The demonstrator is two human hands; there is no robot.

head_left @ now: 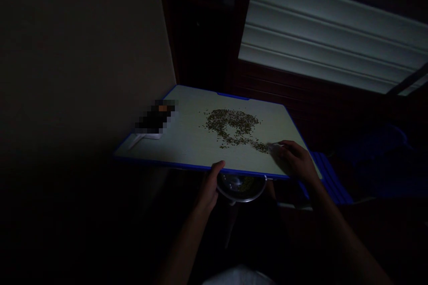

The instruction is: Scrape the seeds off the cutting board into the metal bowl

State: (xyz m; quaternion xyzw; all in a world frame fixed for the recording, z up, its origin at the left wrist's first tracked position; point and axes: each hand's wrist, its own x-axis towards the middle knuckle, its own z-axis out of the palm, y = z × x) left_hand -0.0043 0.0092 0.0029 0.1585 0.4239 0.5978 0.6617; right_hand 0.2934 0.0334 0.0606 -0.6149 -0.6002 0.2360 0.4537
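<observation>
Many small greenish-brown seeds or beans [230,121] lie spread over a white folding table [190,142] with a blue rim. My right hand [297,160] rests on the table's right part, fingers pinched together beside the trail of seeds. A small pale, blurred thing shows at its fingertips; its kind is unclear. My left hand [210,187] is at the near edge, thumb up by the blue rim, its other fingers mostly hidden. It appears to hold a round metal bowl [249,198] just under that edge. Some greenish seeds lie in the bowl.
A pixelated dark item [155,118] lies at the table's left end, with a white object [138,139] by it. A wall [100,31] stands on the left. Pale slatted panels [317,22] are behind, and a blue chair [329,178] is at the right. The room is dim.
</observation>
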